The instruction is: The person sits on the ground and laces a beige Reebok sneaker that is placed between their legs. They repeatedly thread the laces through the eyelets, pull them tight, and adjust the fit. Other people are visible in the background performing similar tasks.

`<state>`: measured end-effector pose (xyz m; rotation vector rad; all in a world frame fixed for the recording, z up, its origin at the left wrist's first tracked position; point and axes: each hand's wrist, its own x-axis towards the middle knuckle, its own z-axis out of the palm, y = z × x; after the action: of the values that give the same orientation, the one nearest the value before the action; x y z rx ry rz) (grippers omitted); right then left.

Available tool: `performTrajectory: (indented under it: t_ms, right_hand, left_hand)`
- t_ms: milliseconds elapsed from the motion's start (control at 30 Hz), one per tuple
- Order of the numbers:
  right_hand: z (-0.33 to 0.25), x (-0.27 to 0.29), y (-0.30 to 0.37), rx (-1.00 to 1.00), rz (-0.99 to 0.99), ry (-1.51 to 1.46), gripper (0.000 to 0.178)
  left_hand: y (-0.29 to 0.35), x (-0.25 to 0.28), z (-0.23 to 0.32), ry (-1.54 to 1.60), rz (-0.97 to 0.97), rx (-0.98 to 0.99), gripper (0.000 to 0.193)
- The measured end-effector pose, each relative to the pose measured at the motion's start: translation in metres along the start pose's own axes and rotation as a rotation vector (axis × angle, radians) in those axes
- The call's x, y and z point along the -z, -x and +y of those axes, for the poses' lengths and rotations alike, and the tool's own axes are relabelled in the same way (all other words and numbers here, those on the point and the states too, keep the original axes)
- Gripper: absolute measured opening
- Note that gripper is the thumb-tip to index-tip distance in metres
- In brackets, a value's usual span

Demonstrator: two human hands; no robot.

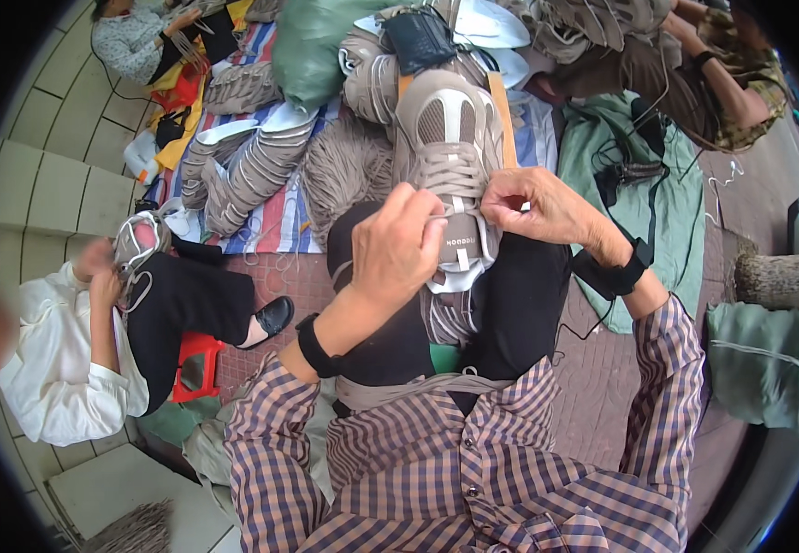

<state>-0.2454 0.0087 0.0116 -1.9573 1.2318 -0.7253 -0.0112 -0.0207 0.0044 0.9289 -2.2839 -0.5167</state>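
Note:
A grey-beige sneaker (448, 111) with white trim rests above my knees, its toe pointing away from me. Its flat grey shoelace (448, 170) crosses the upper rows and runs toward both sides of the opening. Curled at the left edge of the tongue, my left hand (395, 244) is closed in a pinch on the shoelace, whose end is hidden by the fingers. On the opposite side, my right hand (542, 207) pinches with thumb and forefinger beside the eyelets, also at the shoelace. The sneaker's heel faces me, above stacked grey shoe parts (450, 318) between my legs.
A striped sheet (275, 198) carries stacked shoe uppers (266, 166), a bundle of laces (349, 166) and a green sack (312, 55). Wooden bars (503, 115) flank the sneaker. A person (67, 341) at left handles another shoe; others work at the far left and right.

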Motion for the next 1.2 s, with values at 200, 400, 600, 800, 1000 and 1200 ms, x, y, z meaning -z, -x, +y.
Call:
performTrajectory:
  t_ms: [200, 400, 600, 800, 1000, 1200]
  right_hand:
    - [-0.006, -0.032, 0.015, 0.06, 0.336, 0.171, 0.014]
    - [-0.039, -0.033, 0.003, 0.072, 0.191, 0.659, 0.015]
    - [-0.043, -0.046, -0.011, 0.014, 0.214, 0.78, 0.012]
    - [-0.004, -0.005, -0.015, 0.174, 0.013, 0.248, 0.006]
    - [-0.006, -0.007, -0.016, 0.052, -0.018, -0.006, 0.014]
    - [-0.02, -0.058, -0.011, -0.176, 0.485, 0.079, 0.025]
  left_hand:
    - [0.0, 0.003, -0.001, -0.028, -0.015, -0.023, 0.011]
    - [-0.008, 0.003, -0.016, 0.303, -0.106, 0.299, 0.008]
    - [-0.009, 0.0, -0.021, 0.543, -0.165, 0.456, 0.013]
    - [-0.012, 0.005, -0.009, 0.31, -0.145, 0.311, 0.016]
    - [-0.006, -0.001, -0.014, 0.345, -0.079, 0.217, 0.016]
    - [-0.009, 0.026, -0.051, 1.179, -0.119, 0.889, 0.013]
